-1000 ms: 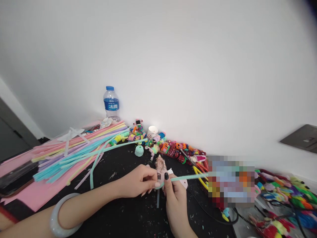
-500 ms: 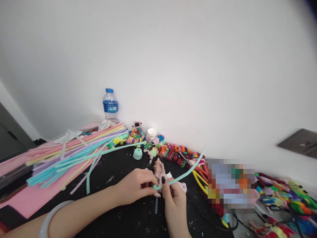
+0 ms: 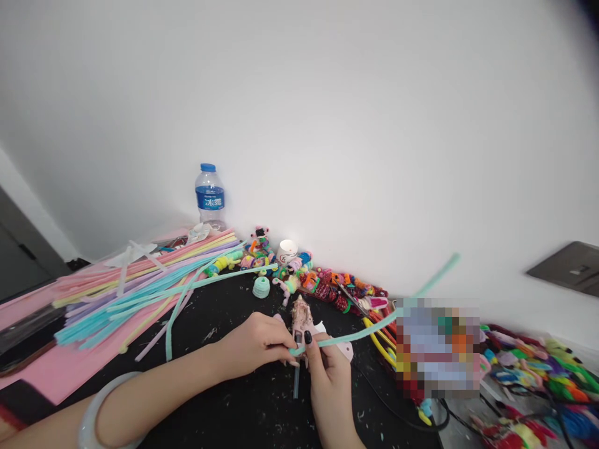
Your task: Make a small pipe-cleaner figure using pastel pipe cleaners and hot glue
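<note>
A mint-green pipe cleaner [image 3: 369, 332] is pinched between my two hands, its long free end sweeping up to the right. My left hand [image 3: 262, 342] has thumb and fingers closed on its near end. Close beside it, my right hand [image 3: 327, 377] grips the same stem between thumb and forefinger. Just behind my fingers lies a pink hot glue gun [image 3: 301, 313] with a stained nozzle, partly hidden by the hands; a clear glue stick [image 3: 296, 381] pokes out toward me. A small coiled mint-green roll [image 3: 261, 287] rests on the black table beyond my left hand.
Pastel pipe cleaners [image 3: 154, 287] lie bundled on the left, near a water bottle [image 3: 210, 196]. Colourful pipe-cleaner figures [image 3: 322, 284] and a paper cup [image 3: 287, 251] line the wall. More coloured pieces [image 3: 538, 365] and a black cable [image 3: 397, 411] sit at the right.
The pipe cleaner's free end has swung outward to the right and lower, and more of its length shows beyond my right hand. Both hands stay almost in place, still pinching it.
</note>
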Motion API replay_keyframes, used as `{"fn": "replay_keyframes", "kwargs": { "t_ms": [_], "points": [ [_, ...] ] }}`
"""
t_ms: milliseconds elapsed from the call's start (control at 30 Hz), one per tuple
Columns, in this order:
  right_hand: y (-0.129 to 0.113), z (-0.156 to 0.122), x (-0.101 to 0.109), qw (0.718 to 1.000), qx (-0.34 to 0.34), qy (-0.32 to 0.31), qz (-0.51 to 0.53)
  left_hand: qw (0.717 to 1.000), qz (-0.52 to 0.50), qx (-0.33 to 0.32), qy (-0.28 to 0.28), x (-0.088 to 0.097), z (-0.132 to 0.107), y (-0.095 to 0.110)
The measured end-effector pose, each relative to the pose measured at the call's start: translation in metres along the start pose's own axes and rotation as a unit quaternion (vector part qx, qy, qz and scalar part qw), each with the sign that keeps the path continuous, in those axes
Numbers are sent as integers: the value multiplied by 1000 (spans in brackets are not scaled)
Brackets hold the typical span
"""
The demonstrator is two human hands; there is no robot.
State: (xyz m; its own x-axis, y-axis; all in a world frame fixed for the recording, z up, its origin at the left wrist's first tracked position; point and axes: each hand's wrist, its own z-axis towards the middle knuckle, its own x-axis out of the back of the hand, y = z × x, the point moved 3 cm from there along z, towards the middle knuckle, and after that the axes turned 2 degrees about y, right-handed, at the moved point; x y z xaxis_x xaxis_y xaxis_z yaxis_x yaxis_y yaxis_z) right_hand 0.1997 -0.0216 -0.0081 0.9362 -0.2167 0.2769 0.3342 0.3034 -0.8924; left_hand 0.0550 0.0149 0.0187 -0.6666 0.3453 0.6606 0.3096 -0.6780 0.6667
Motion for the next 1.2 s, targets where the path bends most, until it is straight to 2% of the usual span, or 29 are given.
{"fn": "replay_keyframes", "kwargs": {
  "t_ms": [200,500,633,733,867,1033,1200],
  "points": [
    [1,0,0,1000,5,-1,-2,1000,-20,1,-14,-1,0,-1],
    [1,0,-1,1000,-13,-9,6,999,35,-12,-37,2,1,4],
    [2,0,0,1000,-25,-6,13,999,42,-6,-16,3,1,3],
    [2,1,0,999,-33,-2,28,996,-62,56,27,2,2,-2],
    [-2,1,-1,1000,-4,-4,24,946,-264,182,56,-5,3,-9],
    [-4,-1,-2,999,11,-38,9,909,-348,218,70,-9,4,-13],
    [-2,-1,1,1000,-7,-16,2,898,-377,221,58,-12,3,-12]
  ]
}}
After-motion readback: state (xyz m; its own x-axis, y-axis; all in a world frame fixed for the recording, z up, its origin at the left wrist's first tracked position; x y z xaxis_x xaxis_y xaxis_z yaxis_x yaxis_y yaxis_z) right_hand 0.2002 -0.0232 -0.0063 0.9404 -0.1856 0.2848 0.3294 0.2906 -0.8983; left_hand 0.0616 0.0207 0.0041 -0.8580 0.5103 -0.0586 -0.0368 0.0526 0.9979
